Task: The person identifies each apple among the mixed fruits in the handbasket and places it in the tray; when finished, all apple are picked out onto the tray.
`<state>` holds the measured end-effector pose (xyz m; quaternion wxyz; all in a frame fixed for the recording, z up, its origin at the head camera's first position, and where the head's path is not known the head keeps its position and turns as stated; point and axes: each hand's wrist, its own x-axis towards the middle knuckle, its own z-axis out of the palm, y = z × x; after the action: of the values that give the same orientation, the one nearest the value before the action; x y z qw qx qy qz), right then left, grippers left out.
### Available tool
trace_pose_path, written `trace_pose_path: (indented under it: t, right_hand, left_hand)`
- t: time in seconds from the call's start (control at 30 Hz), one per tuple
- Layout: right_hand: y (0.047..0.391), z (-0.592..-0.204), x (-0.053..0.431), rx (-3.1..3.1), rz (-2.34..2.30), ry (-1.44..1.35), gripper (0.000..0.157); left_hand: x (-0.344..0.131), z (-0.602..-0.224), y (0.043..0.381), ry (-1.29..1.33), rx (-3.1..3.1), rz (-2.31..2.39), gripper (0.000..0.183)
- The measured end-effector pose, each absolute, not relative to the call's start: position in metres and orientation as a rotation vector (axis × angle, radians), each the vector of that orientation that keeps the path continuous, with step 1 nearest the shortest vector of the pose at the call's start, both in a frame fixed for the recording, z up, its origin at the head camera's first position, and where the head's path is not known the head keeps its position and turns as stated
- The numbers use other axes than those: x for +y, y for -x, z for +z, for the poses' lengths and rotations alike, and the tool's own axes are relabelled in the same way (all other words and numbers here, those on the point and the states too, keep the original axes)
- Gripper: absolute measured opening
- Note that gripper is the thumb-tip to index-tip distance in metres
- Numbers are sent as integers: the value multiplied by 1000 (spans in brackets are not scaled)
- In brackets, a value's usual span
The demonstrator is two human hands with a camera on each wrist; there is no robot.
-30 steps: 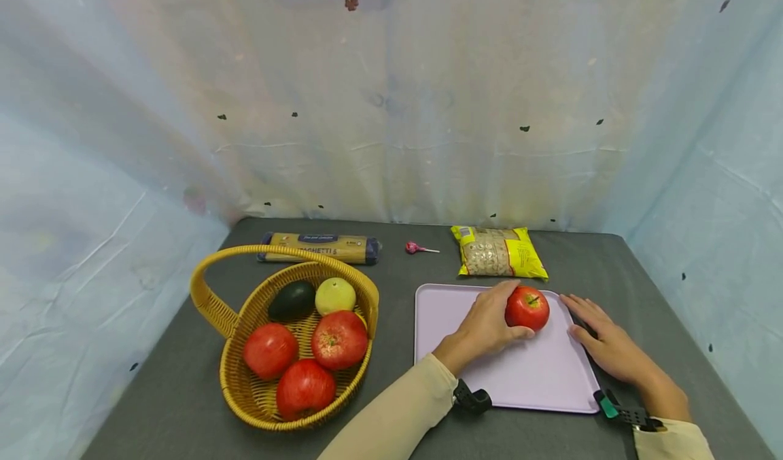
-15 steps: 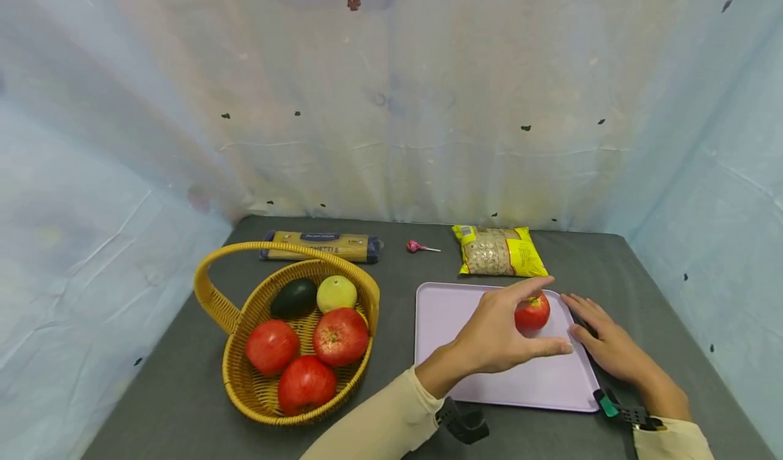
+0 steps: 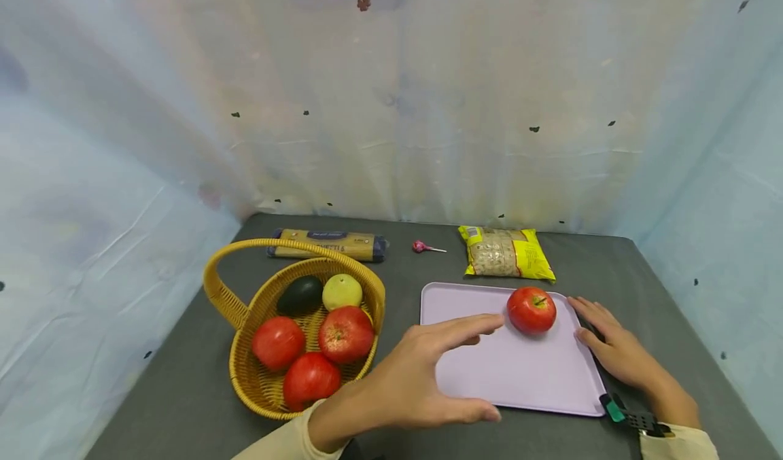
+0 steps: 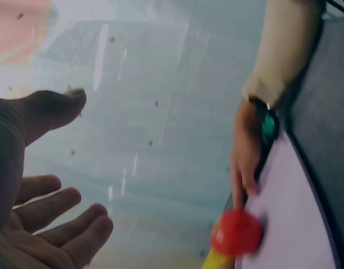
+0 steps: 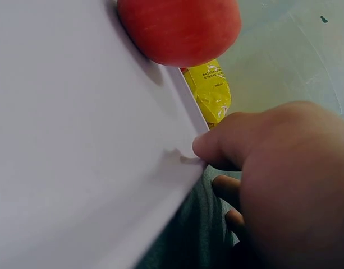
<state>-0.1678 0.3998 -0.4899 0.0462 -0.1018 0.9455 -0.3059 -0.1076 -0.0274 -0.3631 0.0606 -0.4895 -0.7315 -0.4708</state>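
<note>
In the head view, my left hand (image 3: 410,378) hovers between the basket and the pale purple tray (image 3: 520,378), thumb and fingers spread wide around nothing. Its fingers (image 4: 70,218) also show at the left of the left wrist view. A red apple (image 3: 531,310) sits alone near the tray's far right corner, apart from both hands. My right hand (image 3: 618,348) rests along the tray's right edge. Its thumb (image 5: 222,140) touches the rim in the right wrist view, while the other fingers lie outside the tray, partly hidden.
A yellow wicker basket (image 3: 377,297) at left holds several fruits, among them a dark green avocado-shaped one (image 3: 300,295) and a yellow-green round one (image 3: 342,292). Behind lie a spaghetti pack (image 3: 330,244), a lollipop (image 3: 420,246) and a yellow bag (image 3: 504,253).
My left hand has let go of the apple, spread its fingers and drawn back left and toward me. The apple stays on the tray; my right hand keeps its place.
</note>
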Motion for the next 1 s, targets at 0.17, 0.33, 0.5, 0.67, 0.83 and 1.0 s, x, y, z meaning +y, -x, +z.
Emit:
trace_pose_path:
  t: [0.17,0.33,0.5,0.67,0.83,1.0]
  right_hand:
    - [167,-490,400,2890,-932,306,65]
    - [169,-491,399,2894,-926,309,66]
    - [169,-491,398,2898,-925,310,66]
    - [167,-492,397,2894,-919,282,67]
    - [167,-491,396,2896,-920,274,67]
    - [167,-490,396,2889,-927,269,67]
  left_hand:
    - [-81,-364,103,1442,-2268,-1391,90]
    - [-140,-373,102,1358,-2318,-1357,89]
    - [-185,-383,102,1212,-2292,-1363,86]
    - [-206,-395,105,1006,-2405,-1315,85]
    - [-207,-411,112,902,-2556,-1149,92]
    - [-198,-427,117,869,-2635,-1087,93]
